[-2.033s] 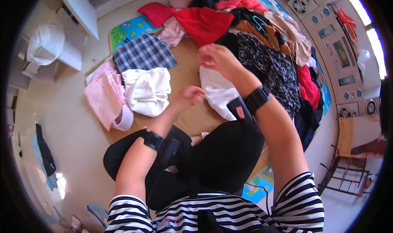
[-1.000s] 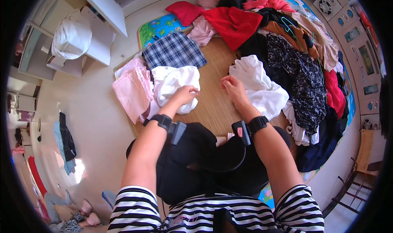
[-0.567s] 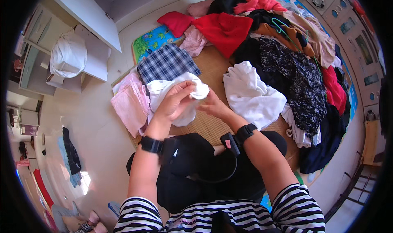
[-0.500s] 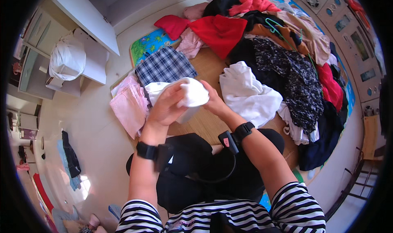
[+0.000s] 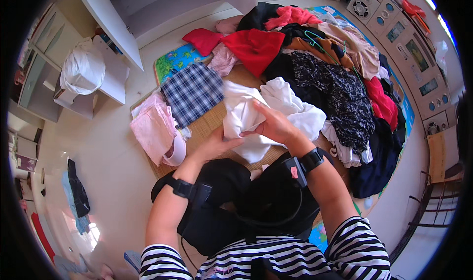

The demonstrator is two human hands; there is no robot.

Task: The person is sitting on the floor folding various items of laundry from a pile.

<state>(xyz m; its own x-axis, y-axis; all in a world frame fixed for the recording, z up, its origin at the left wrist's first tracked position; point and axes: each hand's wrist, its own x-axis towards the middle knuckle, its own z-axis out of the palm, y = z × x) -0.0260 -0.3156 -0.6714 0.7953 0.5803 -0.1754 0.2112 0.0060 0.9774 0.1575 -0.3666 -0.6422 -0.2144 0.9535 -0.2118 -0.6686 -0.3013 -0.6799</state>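
A loose white garment point(image 5: 239, 105) hangs in front of me, bunched between both hands. My left hand point(image 5: 218, 144) is closed on its lower left edge, with some fingers hidden behind the cloth. My right hand point(image 5: 272, 124) grips it from the right, thumb on top. Just beyond lies a second crumpled white cloth point(image 5: 300, 105); where the two whites meet is hard to make out. To the left are a folded blue plaid cloth point(image 5: 192, 94) and a stack of folded pink cloth point(image 5: 152, 127).
A large heap of clothes, with a black-and-white patterned garment point(image 5: 332, 93), a red cloth point(image 5: 256, 48) and a green hanger point(image 5: 315, 39), covers the mat's right and far side. A white cabinet door point(image 5: 111, 24) stands open at far left. Dark trousers point(image 5: 76, 191) lie on the left floor.
The white garment has gone from a compact bundle to a looser, spread cloth. Both hands have shifted right and toward me. The view has tilted slightly.
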